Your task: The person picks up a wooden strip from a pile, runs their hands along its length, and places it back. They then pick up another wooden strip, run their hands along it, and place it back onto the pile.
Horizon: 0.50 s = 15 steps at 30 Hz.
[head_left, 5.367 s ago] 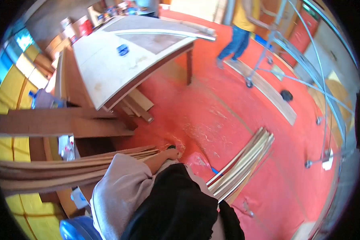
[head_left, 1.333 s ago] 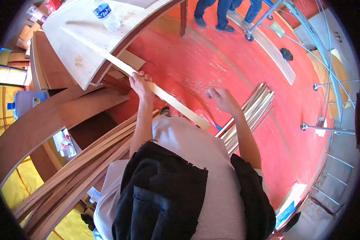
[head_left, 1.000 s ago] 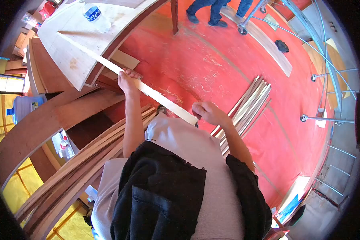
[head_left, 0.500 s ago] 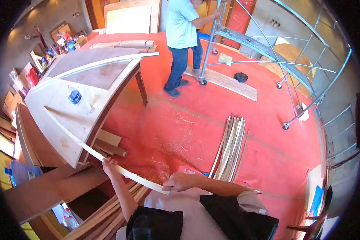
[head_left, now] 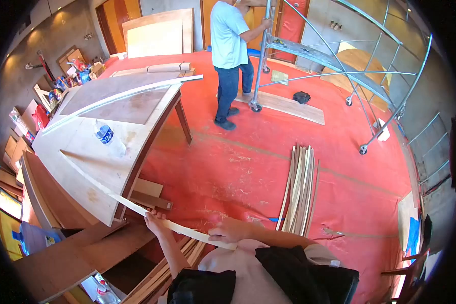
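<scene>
A long, pale wooden strip [head_left: 190, 232] runs from over the table towards my body, its far part lying across the tabletop [head_left: 93, 167]. My left hand [head_left: 156, 221] is closed around it just off the table's near corner. Closer to my body, my right hand [head_left: 230, 230] grips the same strip with its fingers, slightly blurred. The strip's near end sticks out a little past the right hand, against my shirt. On the tabletop a clear bottle with a blue label [head_left: 105, 134] lies on its side beyond the strip.
Another long pale strip [head_left: 121, 100] crosses the table's far part. Several wooden strips [head_left: 300, 190] lie bundled on the red floor covering [head_left: 228, 175], with shavings nearby. A person [head_left: 232, 45] stands holding a wheeled metal scaffold [head_left: 319, 55]. More strips [head_left: 169, 271] lie below my left arm.
My view has shifted slightly. The strip's near end now extends further past my right hand, which sits a little further up the strip. My left hand still holds it.
</scene>
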Motion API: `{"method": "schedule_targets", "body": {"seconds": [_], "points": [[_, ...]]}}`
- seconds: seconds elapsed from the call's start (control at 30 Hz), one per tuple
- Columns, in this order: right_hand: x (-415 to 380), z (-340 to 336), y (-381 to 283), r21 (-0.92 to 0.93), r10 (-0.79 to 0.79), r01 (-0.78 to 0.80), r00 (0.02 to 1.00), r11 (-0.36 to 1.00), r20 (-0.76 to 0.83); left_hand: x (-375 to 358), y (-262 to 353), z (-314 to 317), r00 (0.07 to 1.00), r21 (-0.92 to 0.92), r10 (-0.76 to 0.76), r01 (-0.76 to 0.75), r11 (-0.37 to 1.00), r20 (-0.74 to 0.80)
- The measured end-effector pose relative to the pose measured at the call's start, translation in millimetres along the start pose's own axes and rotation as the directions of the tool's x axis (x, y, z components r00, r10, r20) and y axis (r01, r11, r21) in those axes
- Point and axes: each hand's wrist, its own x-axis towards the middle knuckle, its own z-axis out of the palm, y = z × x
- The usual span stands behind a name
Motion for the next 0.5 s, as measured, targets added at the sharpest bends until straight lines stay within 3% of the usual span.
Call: {"method": "schedule_targets", "body": {"seconds": [0.13,0.27,0.3,0.33,0.37,0.4,0.43,0.47,0.5], "points": [[12.8,-2.3,-5.8,0.227,0.039,-0.061,0.994,0.972,0.100,10.5,4.1,-10.2,0.998,-0.015,0.009,-0.008,1.000,0.058],[26.2,29.7,17.7,0.461,-0.062,0.094,0.994,0.882,-0.085,26.6,9.0,-17.0,0.995,-0.007,0.032,-0.031,0.999,0.093],[25.3,21.8,11.3,0.394,-0.037,0.047,0.999,0.918,-0.033,19.5,13.8,-5.3,0.999,0.042,0.046,-0.047,0.998,0.019],[24.6,8.8,5.5,0.321,-0.012,0.004,1.000,0.947,0.023,33.0,9.7,-16.1,0.989,-0.030,0.053,-0.049,0.998,0.136],[24.9,3.4,5.9,0.219,0.003,-0.012,0.999,0.976,0.042,27.7,14.2,-8.4,0.998,0.006,0.019,-0.019,1.000,0.065],[26.7,0.5,6.2,0.122,0.009,-0.018,0.997,0.992,0.071,47.0,7.1,-21.9,0.984,-0.043,-0.052,0.060,0.997,0.172],[28.7,-4.8,5.8,0.094,-0.065,0.061,0.997,0.994,0.041,66.7,-3.4,-34.8,0.990,-0.104,-0.074,0.087,0.991,0.117],[29.8,-9.2,4.4,0.077,-0.145,0.144,0.989,0.987,0.016,19.5,18.8,8.4,0.997,0.018,0.005,-0.004,1.000,-0.073],[32.6,-13.6,-1.8,0.094,-0.169,0.167,0.986,0.982,0.014,26.1,18.2,-1.9,0.999,0.030,0.040,-0.041,0.999,0.031]]}}
